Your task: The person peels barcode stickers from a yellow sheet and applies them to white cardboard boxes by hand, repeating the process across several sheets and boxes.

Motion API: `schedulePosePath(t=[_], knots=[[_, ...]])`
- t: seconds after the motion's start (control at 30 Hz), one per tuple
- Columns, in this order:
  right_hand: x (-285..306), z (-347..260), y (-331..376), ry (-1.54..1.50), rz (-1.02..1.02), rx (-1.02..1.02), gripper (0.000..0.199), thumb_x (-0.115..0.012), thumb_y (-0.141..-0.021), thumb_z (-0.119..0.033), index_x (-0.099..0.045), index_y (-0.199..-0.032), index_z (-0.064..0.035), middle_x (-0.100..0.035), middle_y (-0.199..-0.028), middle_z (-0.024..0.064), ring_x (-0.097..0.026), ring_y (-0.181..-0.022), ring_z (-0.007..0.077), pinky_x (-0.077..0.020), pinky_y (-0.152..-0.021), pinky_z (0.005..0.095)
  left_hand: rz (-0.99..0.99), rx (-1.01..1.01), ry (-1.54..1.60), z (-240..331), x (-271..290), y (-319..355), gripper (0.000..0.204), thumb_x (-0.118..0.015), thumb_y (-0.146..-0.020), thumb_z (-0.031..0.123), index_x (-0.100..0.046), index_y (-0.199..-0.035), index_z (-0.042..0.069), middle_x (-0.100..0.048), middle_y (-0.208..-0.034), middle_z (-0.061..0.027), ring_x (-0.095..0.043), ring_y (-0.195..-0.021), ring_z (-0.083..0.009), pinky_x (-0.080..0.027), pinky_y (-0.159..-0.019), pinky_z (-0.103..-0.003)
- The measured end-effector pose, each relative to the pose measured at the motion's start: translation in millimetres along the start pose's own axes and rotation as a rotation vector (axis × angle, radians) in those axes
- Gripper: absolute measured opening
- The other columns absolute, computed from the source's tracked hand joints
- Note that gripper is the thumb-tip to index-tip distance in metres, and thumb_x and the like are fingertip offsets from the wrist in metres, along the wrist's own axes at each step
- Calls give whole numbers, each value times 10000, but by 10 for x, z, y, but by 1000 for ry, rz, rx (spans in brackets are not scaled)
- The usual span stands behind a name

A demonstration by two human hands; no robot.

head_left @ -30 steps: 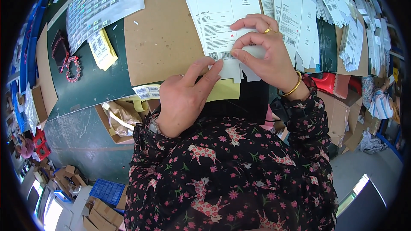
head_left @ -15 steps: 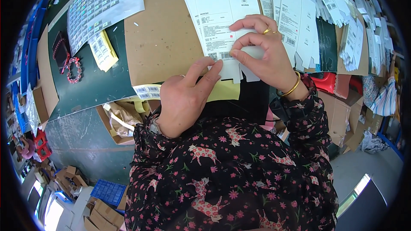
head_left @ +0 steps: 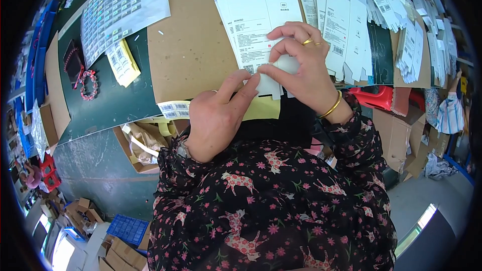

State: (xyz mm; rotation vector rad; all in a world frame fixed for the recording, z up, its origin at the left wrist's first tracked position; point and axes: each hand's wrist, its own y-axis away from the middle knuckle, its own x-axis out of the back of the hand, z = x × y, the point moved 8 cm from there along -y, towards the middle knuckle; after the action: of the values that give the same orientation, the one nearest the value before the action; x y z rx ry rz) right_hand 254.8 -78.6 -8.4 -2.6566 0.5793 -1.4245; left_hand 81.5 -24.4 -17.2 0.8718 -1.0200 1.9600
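Note:
On the table in front of me lies a pile of flattened white cartons [head_left: 248, 10] with printed text. At the near end of the top carton my two hands meet. My left hand [head_left: 218, 118] has its thumb and index finger drawn together by the printed code. My right hand [head_left: 301, 65] curves over the carton, thumb tip touching the left fingertips, index finger bent close by. Whatever lies between these fingertips is too small and covered to name. A yellow backing strip with barcode labels [head_left: 175, 109] runs beneath my left hand and sticks out on both sides.
More flattened cartons [head_left: 339, 25] lie to the right, with further stacks beyond. Leftward are a sheet of small stickers [head_left: 120, 7], a yellow label pad [head_left: 122, 65], a beaded bracelet [head_left: 89, 85] and a dark phone-like object [head_left: 73, 62]. An open box [head_left: 143, 145] stands below the table edge.
My right hand has shifted slightly left, so its thumb now reaches my left fingertips and covers the barcode. My left hand stays nearly still.

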Motion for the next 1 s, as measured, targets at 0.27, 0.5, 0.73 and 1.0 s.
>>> schedulePosePath(t=[0.27,0.5,0.73,1.0], knots=[[-20,55,8,3,54,21,441,-908,-855,-227,-701,-1235,-140,-690,-1314,20,-505,-1370,298,-343,-1175,470,-33,37,30,18,19,-18,338,-835,-935,110,-792,-1270,131,-722,-1199,-14,-724,-687,-185,-533,-602,-358],[316,163,185,-24,313,-68,473,-893,-893,-201,-721,-1314,-70,-668,-1370,113,-530,-1346,319,-432,-1151,433,31,267,215,-187,184,45,406,-797,-989,225,-740,-1373,107,-707,-1164,-36,-700,-697,-223,-552,-609,-362],[321,113,399,91,276,-135,432,-886,-906,-170,-753,-1295,-37,-645,-1401,141,-580,-1293,288,-476,-1111,405,-27,227,177,-111,57,-61,456,-799,-996,240,-716,-1418,88,-711,-1170,-76,-736,-821,-245,-580,-668,-381],[253,437,521,-781,319,-524,308,-772,-1029,-91,-729,-1311,24,-775,-1158,53,-687,-976,75,-551,-906,242,-53,300,277,-163,149,-42,491,-805,-1002,188,-697,-1467,73,-715,-893,-69,-670,-673,-195,-529,-621,-344]])
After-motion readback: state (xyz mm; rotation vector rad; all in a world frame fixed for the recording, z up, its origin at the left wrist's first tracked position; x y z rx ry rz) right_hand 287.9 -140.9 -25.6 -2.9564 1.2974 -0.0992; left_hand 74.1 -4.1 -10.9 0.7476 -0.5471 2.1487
